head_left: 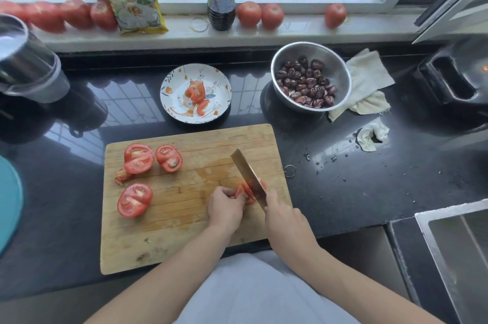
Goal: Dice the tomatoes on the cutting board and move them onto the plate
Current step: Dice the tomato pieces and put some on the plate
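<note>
I am mid-dice on the board [184, 239]: my left hand [225, 208] curls tight on a tomato piece [247, 191] near its right edge, and my right hand [284, 214] is closed round the knife [247, 173], apparently cutting into it. Three halves [138, 158] wait at the board's left; the plate [171, 85] beyond holds few pieces. Next: finish slicing, then carry over.
</note>
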{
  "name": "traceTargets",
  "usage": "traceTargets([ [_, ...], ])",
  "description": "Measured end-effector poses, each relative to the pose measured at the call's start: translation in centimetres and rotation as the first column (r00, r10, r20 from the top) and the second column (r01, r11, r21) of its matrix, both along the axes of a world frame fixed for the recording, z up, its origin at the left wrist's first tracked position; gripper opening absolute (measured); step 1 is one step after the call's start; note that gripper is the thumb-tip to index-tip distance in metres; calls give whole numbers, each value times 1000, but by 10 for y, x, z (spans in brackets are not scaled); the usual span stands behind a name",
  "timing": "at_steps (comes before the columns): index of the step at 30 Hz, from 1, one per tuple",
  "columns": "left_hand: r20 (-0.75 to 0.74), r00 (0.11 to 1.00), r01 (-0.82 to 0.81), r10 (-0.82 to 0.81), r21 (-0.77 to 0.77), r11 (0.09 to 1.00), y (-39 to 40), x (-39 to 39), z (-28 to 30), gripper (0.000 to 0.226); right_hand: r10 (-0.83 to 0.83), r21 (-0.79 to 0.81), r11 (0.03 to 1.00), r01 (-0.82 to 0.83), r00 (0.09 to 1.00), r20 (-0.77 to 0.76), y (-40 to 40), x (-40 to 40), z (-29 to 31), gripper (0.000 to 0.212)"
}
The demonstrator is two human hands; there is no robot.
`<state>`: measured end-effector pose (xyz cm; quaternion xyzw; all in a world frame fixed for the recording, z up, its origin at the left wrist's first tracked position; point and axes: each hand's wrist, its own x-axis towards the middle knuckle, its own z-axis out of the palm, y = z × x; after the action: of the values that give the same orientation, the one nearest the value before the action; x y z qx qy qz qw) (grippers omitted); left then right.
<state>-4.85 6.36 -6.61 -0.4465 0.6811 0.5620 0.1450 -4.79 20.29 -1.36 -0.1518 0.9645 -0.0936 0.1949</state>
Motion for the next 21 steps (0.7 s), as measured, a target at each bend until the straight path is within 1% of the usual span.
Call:
traceTargets([
  [3, -5, 1000, -15, 15, 23, 1000, 0, 0, -1, 27, 68, 55, 996, -68, 998, -7, -1, 4, 3, 22],
  [5, -4, 1000, -21, 21, 33, 999, 0, 0, -2, 27, 113, 109, 988, -111, 994, -8, -3, 4, 5, 27],
  [7, 0, 1000, -12, 12, 18, 1000, 1, -1, -2, 25, 112, 115, 987, -108, 993, -31, -5, 7, 2, 26],
  [10, 3, 1000, -7, 7, -4, 1000, 0, -2, -2, 26, 64, 97, 994, -59, 997, -41, -16, 2, -8, 20],
  [13, 1, 1000, -12, 12, -11, 1000, 2, -2, 0, 24, 2, 41, 999, -4, 1000, 31, -29, -13, -11, 33],
  [14, -2, 1000, -8, 8, -15, 1000, 2, -2, 1, 25, -32, 7, 999, 32, 998, 45, -31, -17, -10, 33],
  [17, -13, 1000, 2, -3, -30, 1000, 6, -2, 0, 22, -185, -90, 978, 190, 981, 60, -27, -19, -12, 13],
  [18, -19, 1000, 3, -4, -35, 999, 7, -2, -1, 21, -215, -103, 970, 221, 975, 61, -26, -20, -11, 18],
  [20, -26, 1000, 2, -3, -36, 999, 7, -2, 1, 19, -185, -108, 976, 191, 981, 64, -25, -21, -12, 26],
  [21, -29, 1000, 3, -4, -30, 1000, 7, -2, 2, 19, -166, -116, 978, 174, 983, 76, -26, -22, -10, 24],
])
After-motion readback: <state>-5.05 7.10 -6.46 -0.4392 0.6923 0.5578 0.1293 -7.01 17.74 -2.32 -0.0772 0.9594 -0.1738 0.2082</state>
